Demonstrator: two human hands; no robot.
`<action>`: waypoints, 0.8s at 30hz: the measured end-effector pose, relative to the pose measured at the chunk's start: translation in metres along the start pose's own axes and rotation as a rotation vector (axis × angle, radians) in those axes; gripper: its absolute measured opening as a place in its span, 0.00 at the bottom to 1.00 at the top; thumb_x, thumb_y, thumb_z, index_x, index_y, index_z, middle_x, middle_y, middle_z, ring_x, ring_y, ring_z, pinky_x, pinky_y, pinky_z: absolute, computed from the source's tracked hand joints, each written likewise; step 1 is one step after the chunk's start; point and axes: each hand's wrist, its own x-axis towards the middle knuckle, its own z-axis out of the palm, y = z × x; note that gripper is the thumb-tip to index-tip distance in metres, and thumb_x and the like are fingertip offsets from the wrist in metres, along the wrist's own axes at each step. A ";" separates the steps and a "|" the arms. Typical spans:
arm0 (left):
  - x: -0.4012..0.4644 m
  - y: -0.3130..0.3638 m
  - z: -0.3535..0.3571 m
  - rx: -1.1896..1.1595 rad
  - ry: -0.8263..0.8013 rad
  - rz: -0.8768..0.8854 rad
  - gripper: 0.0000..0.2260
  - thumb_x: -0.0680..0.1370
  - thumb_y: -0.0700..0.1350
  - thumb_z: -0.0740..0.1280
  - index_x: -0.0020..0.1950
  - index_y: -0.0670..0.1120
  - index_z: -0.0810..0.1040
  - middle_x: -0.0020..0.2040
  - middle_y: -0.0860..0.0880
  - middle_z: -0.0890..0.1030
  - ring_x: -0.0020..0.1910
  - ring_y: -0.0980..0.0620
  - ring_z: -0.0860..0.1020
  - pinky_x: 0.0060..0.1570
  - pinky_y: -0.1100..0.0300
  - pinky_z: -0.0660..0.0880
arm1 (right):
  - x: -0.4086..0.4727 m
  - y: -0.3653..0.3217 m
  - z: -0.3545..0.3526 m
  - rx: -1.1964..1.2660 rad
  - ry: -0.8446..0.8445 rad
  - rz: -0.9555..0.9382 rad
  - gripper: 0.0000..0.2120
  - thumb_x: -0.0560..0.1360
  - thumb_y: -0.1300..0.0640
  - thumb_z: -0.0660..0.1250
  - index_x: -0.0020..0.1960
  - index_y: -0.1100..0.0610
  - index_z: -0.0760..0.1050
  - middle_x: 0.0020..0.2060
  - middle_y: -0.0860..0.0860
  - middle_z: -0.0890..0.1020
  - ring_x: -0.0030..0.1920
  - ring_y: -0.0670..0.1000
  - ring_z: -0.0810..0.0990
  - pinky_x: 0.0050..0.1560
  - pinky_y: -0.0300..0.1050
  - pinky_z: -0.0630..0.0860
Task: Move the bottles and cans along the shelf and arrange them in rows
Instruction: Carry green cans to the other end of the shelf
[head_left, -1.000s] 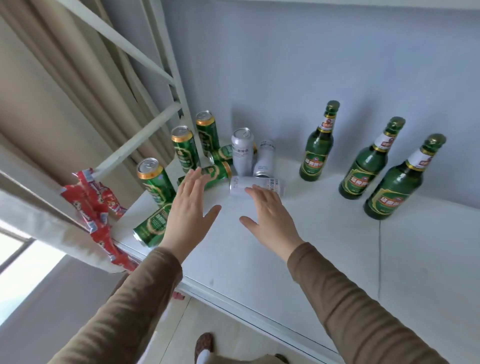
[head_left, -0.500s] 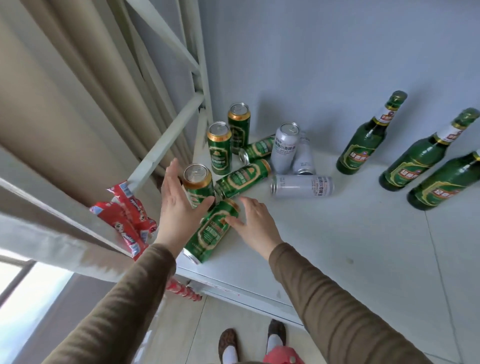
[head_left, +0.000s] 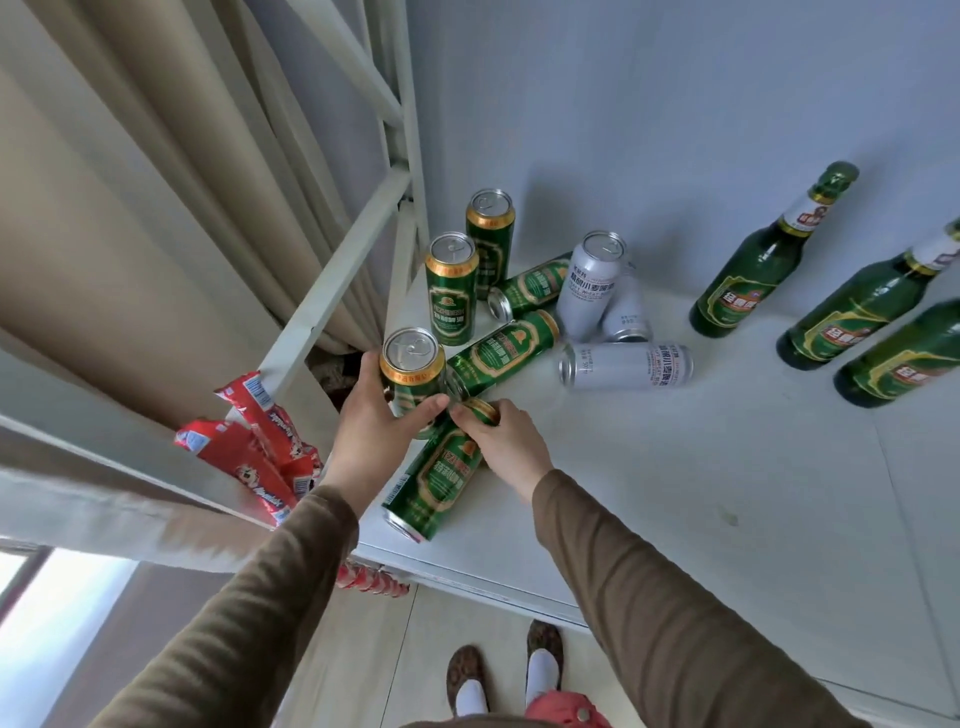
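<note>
Both hands have closed in since a moment ago: the left hand (head_left: 375, 423) now wraps the upright green can (head_left: 413, 375) at the shelf (head_left: 675, 519) corner, and the right hand (head_left: 506, 441) pinches the fallen green can (head_left: 441, 470) by its top end, lying beside it.

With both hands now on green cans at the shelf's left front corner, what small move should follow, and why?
Probably tip the toppled green can upright with the right hand, which grips its gold top end. It lies on its side with its base near the edge of the white shelf, while the left hand steadies the upright green can beside it.
</note>
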 end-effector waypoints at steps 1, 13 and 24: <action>0.000 0.001 -0.001 -0.006 -0.002 0.002 0.25 0.72 0.53 0.78 0.61 0.58 0.67 0.51 0.67 0.77 0.50 0.79 0.73 0.46 0.75 0.67 | 0.000 0.000 0.000 0.052 -0.004 0.014 0.29 0.68 0.28 0.68 0.54 0.52 0.76 0.49 0.50 0.82 0.47 0.51 0.83 0.51 0.50 0.81; -0.004 0.001 0.000 -0.058 0.011 0.010 0.25 0.71 0.48 0.79 0.62 0.53 0.69 0.51 0.68 0.76 0.48 0.81 0.72 0.44 0.83 0.66 | -0.018 0.007 -0.015 0.519 -0.179 0.054 0.09 0.76 0.56 0.73 0.54 0.58 0.80 0.45 0.54 0.84 0.43 0.52 0.83 0.55 0.59 0.81; -0.022 0.025 0.028 -0.066 -0.059 0.083 0.25 0.70 0.49 0.80 0.61 0.52 0.72 0.53 0.62 0.81 0.50 0.69 0.78 0.53 0.60 0.77 | -0.052 0.038 -0.082 0.664 -0.123 -0.058 0.19 0.76 0.59 0.73 0.66 0.56 0.76 0.53 0.54 0.83 0.50 0.52 0.83 0.59 0.51 0.80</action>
